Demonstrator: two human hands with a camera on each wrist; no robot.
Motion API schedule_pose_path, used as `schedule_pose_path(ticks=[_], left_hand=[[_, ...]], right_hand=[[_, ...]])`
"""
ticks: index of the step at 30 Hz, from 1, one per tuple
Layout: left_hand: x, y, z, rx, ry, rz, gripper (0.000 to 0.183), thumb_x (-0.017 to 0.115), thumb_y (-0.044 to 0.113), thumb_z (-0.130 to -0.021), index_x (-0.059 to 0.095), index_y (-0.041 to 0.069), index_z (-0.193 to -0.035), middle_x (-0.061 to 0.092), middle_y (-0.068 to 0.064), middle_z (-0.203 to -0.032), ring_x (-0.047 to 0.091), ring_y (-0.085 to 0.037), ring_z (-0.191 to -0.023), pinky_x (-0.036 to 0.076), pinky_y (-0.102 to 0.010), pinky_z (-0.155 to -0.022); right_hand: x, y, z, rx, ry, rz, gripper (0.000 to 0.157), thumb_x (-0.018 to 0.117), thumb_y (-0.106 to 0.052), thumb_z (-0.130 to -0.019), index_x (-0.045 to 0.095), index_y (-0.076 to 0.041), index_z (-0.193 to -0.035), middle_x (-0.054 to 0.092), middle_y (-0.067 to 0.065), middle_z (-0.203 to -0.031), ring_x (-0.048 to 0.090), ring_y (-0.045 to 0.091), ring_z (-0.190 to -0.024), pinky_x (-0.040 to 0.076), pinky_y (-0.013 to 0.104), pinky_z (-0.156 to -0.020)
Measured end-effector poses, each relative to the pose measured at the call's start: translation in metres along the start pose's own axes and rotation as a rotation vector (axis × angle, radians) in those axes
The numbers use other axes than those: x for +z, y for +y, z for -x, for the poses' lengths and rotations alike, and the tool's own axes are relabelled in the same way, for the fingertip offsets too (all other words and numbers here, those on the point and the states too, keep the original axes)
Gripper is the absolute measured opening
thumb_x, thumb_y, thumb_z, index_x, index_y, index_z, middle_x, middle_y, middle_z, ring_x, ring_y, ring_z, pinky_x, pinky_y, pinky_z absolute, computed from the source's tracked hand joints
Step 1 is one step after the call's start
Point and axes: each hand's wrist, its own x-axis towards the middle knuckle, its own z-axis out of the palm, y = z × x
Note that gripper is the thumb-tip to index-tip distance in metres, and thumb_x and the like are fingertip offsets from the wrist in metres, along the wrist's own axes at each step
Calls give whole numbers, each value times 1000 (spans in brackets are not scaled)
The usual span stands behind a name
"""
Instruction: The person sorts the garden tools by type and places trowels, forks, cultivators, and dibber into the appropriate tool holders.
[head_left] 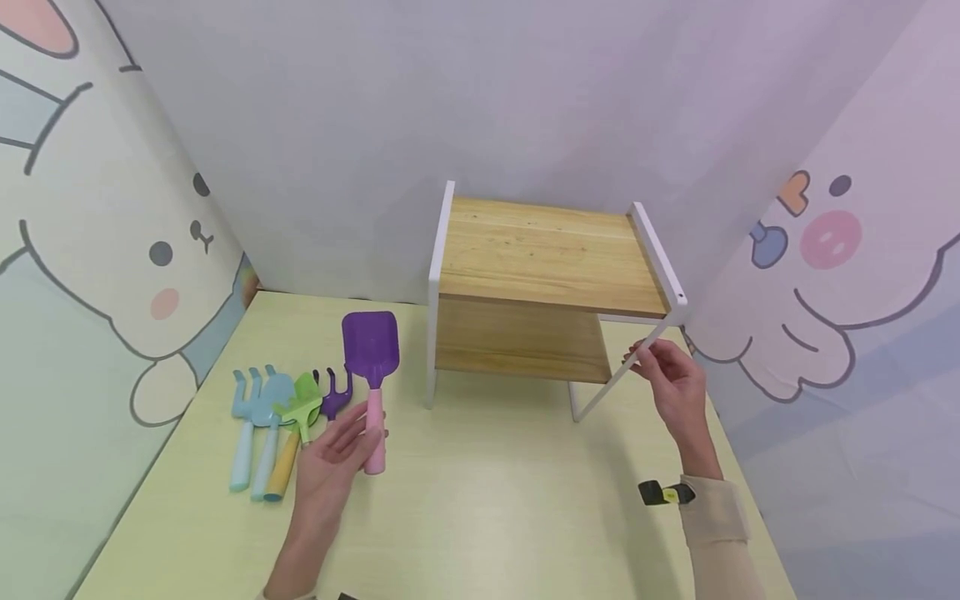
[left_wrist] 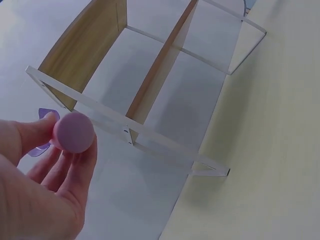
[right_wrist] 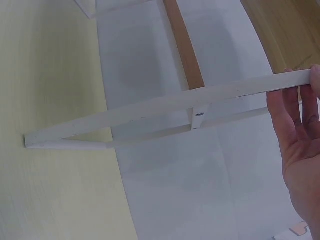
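Note:
In the head view my left hand (head_left: 330,462) holds a toy shovel by its pink handle, its purple blade (head_left: 371,342) pointing up. Seen from the left wrist, the round end of the pink handle (left_wrist: 74,132) sits between thumb and fingers, and the blade is mostly hidden behind it. A two-tier rack (head_left: 551,254) with wooden shelves and white side frames stands in front of me. On its right side, my right hand (head_left: 672,383) grips the slanting white bar of the frame. The right wrist view shows fingers and thumb around that white bar (right_wrist: 150,107).
Left of the left hand lie several toy garden tools: a light blue rake (head_left: 242,450), a blue tool (head_left: 267,450), a green tool (head_left: 302,408) beside a yellow handle (head_left: 282,467), and a purple fork (head_left: 335,398). Cartoon-printed walls (head_left: 112,275) enclose the pale yellow table (head_left: 480,517).

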Motion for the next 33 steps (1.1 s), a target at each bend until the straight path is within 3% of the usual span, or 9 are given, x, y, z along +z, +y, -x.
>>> schedule_pose_path(ticks=[9, 22, 33], left_hand=[[7, 6, 7, 79, -22, 24, 52, 79, 12, -92, 62, 5, -141, 74, 3, -122, 73, -16, -107, 56, -28, -94], [22, 16, 14, 260, -77, 30, 43, 75, -4, -91, 64, -5, -133, 74, -6, -123, 73, -20, -107, 57, -34, -92], [38, 30, 16, 259, -149, 10, 44, 76, -2, -90, 65, -3, -133, 73, -6, -125, 71, -19, -111, 57, -34, -92]], right_hand=[[0, 3, 0, 3, 6, 2, 16, 57, 7, -101, 61, 18, -112, 72, 4, -103, 74, 12, -94, 59, 30, -85], [0, 2, 0, 3, -1, 4, 16, 56, 8, -101, 61, 18, -113, 72, 4, -103, 74, 12, -94, 58, 30, -85], [0, 3, 1, 19, 17, 28, 16, 58, 6, -101, 61, 18, -112, 72, 4, -102, 74, 11, -93, 58, 30, -84]])
